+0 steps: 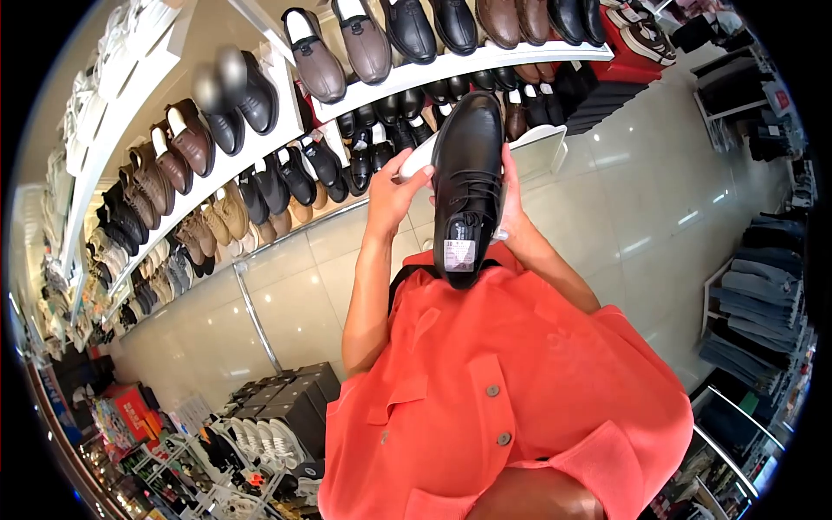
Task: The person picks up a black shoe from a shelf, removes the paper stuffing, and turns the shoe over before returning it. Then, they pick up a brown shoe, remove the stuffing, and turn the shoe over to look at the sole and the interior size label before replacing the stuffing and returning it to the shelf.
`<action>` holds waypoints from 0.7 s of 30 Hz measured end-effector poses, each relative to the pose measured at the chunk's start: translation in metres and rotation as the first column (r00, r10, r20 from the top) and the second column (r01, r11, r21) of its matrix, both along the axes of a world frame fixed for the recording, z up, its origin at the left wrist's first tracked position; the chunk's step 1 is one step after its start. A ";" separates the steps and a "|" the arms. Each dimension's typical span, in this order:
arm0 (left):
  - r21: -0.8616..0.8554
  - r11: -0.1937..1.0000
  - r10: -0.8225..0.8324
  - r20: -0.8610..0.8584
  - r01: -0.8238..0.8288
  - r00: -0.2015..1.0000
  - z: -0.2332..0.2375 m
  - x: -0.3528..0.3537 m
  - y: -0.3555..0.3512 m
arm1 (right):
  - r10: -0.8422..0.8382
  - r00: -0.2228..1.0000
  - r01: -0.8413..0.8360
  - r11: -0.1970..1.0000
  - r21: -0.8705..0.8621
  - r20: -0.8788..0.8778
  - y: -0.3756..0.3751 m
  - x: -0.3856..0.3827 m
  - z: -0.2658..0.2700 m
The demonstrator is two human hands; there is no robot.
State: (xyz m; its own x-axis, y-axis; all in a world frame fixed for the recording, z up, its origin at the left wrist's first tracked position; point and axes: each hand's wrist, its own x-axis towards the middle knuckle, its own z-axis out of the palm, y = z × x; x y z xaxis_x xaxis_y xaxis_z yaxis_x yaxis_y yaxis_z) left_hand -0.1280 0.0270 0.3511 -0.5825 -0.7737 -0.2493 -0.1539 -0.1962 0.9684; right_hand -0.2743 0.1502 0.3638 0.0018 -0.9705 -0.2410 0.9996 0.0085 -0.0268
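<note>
I see the right hand [513, 201] closed on the black shoe [469, 139]; left hand [394, 192] half-curled (its hold I can't tell); I'd grip lightly.

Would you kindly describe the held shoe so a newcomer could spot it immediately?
Find the red shirt, then the left hand and right hand above it in view. Between them is a black lace-up shoe, label inside; unlike the shelved shoes, it is held.

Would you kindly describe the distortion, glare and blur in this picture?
Head view: fisheye distortion bows the white shelf and blackens the corners; head view: glare streaks the floor; head view: blur covers one dark shoe pair's toes, while the held black shoe looks sharp.
</note>
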 end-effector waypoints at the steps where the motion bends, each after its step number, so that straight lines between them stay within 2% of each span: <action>1: -0.014 1.000 0.009 0.015 -0.009 1.000 -0.002 0.001 -0.002 | 0.000 0.999 0.000 1.000 0.019 -0.045 -0.002 -0.002 -0.002; 4: -0.203 0.974 0.101 0.015 -0.096 0.995 0.010 0.023 -0.005 | -0.040 0.994 0.041 0.999 0.015 -0.105 -0.008 -0.002 -0.001; 6: -0.192 0.970 0.162 0.050 -0.150 0.985 0.039 0.040 -0.002 | 0.057 0.997 -0.055 0.997 -0.056 0.042 -0.007 -0.005 0.007; 8: -0.262 0.934 0.251 0.002 -0.242 0.968 0.054 0.054 0.001 | 0.049 0.999 -0.048 0.993 -0.103 0.007 -0.011 -0.003 -0.002; 10: -0.324 0.900 0.316 0.032 -0.290 0.948 0.081 0.070 0.014 | -0.092 0.988 0.089 0.995 -0.035 -0.126 -0.017 -0.004 -0.008; 12: -0.265 0.932 0.225 -0.108 -0.247 0.968 0.097 0.089 0.031 | -0.100 0.990 0.098 0.995 -0.031 -0.102 -0.017 -0.002 -0.009; 14: -0.351 0.932 0.098 0.018 -0.086 0.995 0.105 0.101 0.054 | -0.138 0.971 0.135 0.990 -0.030 -0.194 -0.022 -0.006 -0.016; 15: -0.403 0.914 0.087 0.105 -0.037 0.991 0.108 0.101 0.062 | -0.151 0.953 0.149 0.988 -0.030 -0.261 -0.024 -0.006 -0.013; 16: -0.450 0.893 0.077 0.189 0.016 0.979 0.110 0.098 0.069 | -0.154 0.954 0.151 0.988 -0.033 -0.255 -0.027 -0.005 -0.015; 17: -0.506 0.861 0.100 0.282 0.059 0.954 0.117 0.093 0.074 | -0.166 0.950 0.165 0.986 -0.026 -0.265 -0.031 -0.004 -0.018; 18: -0.507 0.860 0.100 0.284 0.060 0.954 0.114 0.090 0.077 | -0.177 0.945 0.179 0.984 -0.018 -0.274 -0.035 0.000 -0.018; 20: -0.584 0.811 0.228 0.264 -0.033 0.937 0.106 0.084 0.080 | -0.197 0.931 0.203 0.979 -0.014 -0.308 -0.038 0.009 -0.017; 21: -0.639 0.769 0.246 0.276 -0.014 0.929 0.104 0.082 0.082 | -0.208 0.932 0.221 0.975 0.013 -0.297 -0.041 0.014 -0.021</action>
State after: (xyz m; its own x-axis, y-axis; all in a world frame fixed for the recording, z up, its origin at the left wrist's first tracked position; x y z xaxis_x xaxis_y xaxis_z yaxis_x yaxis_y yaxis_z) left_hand -0.0461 0.1091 0.4548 -0.4387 -0.8852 0.1546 -0.4977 0.3826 0.7784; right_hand -0.2601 0.1097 0.3431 -0.2822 -0.9279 -0.2437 0.9260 -0.1971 -0.3221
